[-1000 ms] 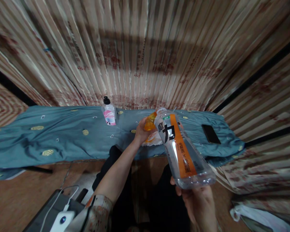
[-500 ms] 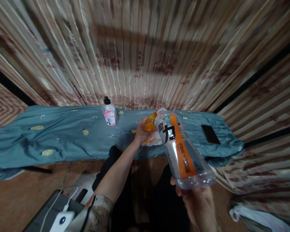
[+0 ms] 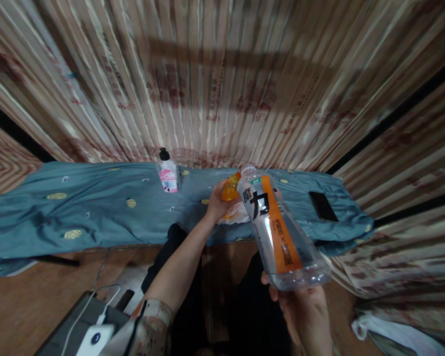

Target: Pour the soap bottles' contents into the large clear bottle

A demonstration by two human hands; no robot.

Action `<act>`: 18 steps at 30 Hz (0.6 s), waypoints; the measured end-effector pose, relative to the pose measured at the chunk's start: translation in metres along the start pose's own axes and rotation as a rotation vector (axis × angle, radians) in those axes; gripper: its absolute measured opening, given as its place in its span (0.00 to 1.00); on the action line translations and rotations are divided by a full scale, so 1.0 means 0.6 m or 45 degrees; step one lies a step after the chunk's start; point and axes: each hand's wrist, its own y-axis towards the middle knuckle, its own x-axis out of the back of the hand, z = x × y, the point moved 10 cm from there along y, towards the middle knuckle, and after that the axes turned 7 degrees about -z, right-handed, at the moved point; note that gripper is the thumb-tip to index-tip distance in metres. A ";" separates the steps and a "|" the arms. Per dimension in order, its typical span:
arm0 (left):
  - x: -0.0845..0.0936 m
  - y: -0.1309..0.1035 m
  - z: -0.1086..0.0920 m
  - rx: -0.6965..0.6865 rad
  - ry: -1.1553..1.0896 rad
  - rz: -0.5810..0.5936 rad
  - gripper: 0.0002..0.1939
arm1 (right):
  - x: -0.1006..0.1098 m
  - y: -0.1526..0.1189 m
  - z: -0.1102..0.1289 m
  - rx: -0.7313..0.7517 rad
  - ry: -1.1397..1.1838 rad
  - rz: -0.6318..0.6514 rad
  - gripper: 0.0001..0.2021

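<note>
My right hand (image 3: pixel 304 309) grips a large clear plastic bottle (image 3: pixel 259 232) with an orange and black label near its base. The bottle is tilted, its capless mouth pointing up and away, toward the left. My left hand (image 3: pixel 217 203) is closed around a small translucent orange container (image 3: pixel 230 187), whose upper edge meets or overlaps the bottle's neck; I cannot tell if they touch. Below the left hand, a crumpled white and orange wrapper (image 3: pixel 235 213) lies on the cloth, partly hidden by the bottle.
A pump bottle (image 3: pixel 168 178) with a pink label and black top stands on the teal cloth (image 3: pixel 107 207). A black phone (image 3: pixel 323 206) lies at the right. A white device with a cable (image 3: pixel 96 338) rests at lower left. Striped curtains (image 3: pixel 222 89) hang behind.
</note>
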 end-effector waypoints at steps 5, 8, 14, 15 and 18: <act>0.000 -0.002 0.001 0.024 0.004 0.016 0.29 | -0.006 0.002 0.005 0.004 -0.022 -0.012 0.19; 0.000 -0.001 -0.001 0.028 0.009 0.021 0.29 | -0.008 0.000 0.008 0.004 -0.019 -0.027 0.19; 0.001 0.000 -0.002 0.033 -0.008 0.011 0.29 | -0.005 -0.002 0.004 0.001 -0.009 -0.027 0.19; 0.001 -0.001 -0.002 0.035 -0.004 0.006 0.29 | -0.004 -0.003 0.005 0.004 -0.007 -0.032 0.19; 0.002 -0.001 -0.002 0.053 0.017 0.004 0.29 | -0.005 -0.003 0.005 -0.003 -0.003 -0.025 0.19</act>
